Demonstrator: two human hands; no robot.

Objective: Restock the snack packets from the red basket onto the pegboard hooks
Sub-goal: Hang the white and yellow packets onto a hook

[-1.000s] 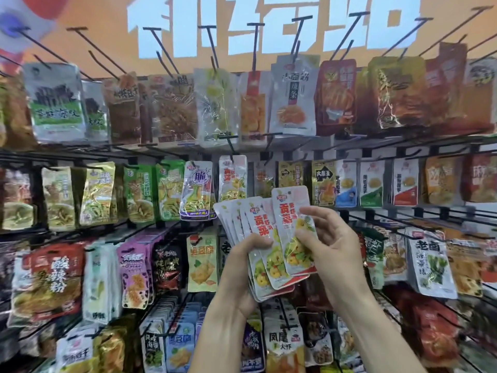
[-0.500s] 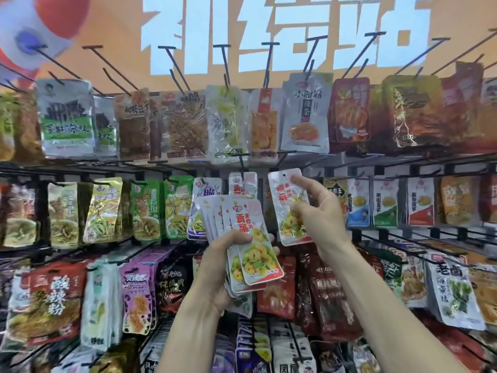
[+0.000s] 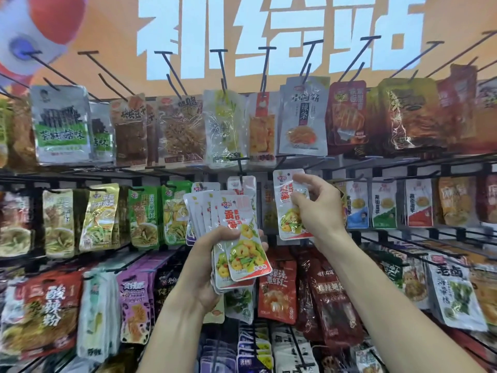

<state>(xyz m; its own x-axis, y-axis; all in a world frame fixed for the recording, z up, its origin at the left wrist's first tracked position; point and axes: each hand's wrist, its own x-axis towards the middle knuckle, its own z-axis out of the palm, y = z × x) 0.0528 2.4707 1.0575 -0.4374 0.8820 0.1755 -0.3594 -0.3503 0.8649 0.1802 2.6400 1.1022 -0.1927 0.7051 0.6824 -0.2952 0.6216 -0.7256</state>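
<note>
At the far left of the pegboard wall (image 3: 336, 162), green and gold packets (image 3: 99, 216) hung in the middle row, with a large red packet (image 3: 48, 308) below them. Further along, your left hand (image 3: 207, 267) sat low in front of the display, its grip clamped on a fanned stack of snack packets (image 3: 231, 232), thumb pressed across the front one and fingers curled behind the stack. The front packet showed red characters over a picture of yellow and green food. Just above the stack, a black hook (image 3: 240, 168) stuck out from the middle row with one matching packet hanging on it, partly hidden behind the fan.

To the right of that, your right hand (image 3: 314, 208) was raised higher, its grip pinched on a single packet (image 3: 289, 205) of the same kind, thumb and fingers closed on its right edge. That packet stood upright, its punched top hole near the hook rail, just right of the black hook; you could not tell whether it touched any hook.

Further right hung blue, green and red small packets (image 3: 384, 205), and a white packet with green vegetables (image 3: 454, 289) lower down.
</note>
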